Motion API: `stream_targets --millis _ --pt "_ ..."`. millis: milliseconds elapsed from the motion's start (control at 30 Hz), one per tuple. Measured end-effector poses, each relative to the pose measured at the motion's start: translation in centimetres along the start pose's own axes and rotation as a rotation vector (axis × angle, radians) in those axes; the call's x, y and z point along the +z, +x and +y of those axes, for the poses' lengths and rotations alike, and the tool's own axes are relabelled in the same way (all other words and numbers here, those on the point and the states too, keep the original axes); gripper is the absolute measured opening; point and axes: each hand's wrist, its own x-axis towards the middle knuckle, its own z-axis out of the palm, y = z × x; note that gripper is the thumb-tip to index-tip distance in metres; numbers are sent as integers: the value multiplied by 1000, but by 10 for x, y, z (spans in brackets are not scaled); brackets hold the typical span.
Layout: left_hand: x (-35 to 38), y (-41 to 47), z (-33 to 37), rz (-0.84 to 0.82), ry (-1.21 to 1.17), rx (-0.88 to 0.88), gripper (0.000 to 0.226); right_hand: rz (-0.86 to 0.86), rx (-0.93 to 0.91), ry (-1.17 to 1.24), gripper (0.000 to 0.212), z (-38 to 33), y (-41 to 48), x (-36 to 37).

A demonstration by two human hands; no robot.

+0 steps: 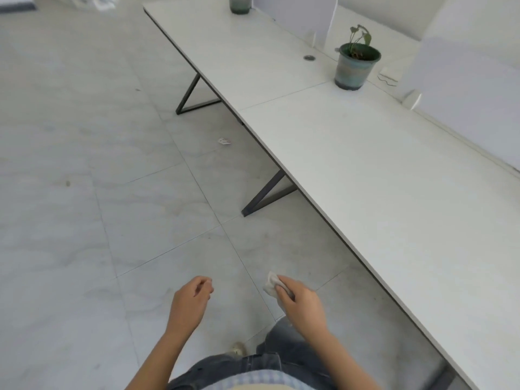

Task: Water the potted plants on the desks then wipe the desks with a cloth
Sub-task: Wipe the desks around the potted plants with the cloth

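Head-cam view, looking fwd and down. A person stands on a grey tiled floor [112, 170] beside a long white surface [365, 178] that runs from lower right to upper centre. Both bare hands are held low in front of the body, over the floor, clear of the surface.

Right grip [298, 302]: fingers curled, pinching a small crumpled white cloth [270, 285] btwn thumb and fingertips. The cloth sticks out past the fingers, to the upper left.

Left grip [194, 295]: fingers loosely curled, holding nothing, apart from the cloth.

A potted plant [356, 66] w/ thin stems and a few drooping leaves stands upright in a green-grey pot at the back of the surface. It is near a white divider panel [464, 88] and just right of a round cable port [309, 58]. A second pot [239, 5], cut off at the top edge, stands further along.

A small paper scrap [224, 141] lies on the floor near the dark metal legs [264, 192]. Jeans [284, 358] and a shoe [238, 349] show at the bottom.
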Motion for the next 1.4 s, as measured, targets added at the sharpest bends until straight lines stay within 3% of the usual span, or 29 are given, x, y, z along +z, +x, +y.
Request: stream_targets --millis 133,233,567,633,833,1167,1400 --pt "-5 34 -5 -69 -6 -89 16 -90 7 -47 28 -18 37 10" --pt "-9 79 13 -84 23 -67 16 -64 -3 -48 29 -32 83 4" --pt "-41 226 114 54 -90 31 14 -1 -113 41 21 -111 275 -31" --pt "-43 241 117 26 -100 -3 15 -44 -126 27 14 -119 293 -26" --pt "-61 317 110 83 -159 -157 22 -128 -115 -27 23 -140 358 -13" --pt "-133 522 206 -34 -60 140 18 124 67 101 28 -222 486 3" --pt "-122 571 215 -356 90 131 17 431 268 260 28 -239 498 10"
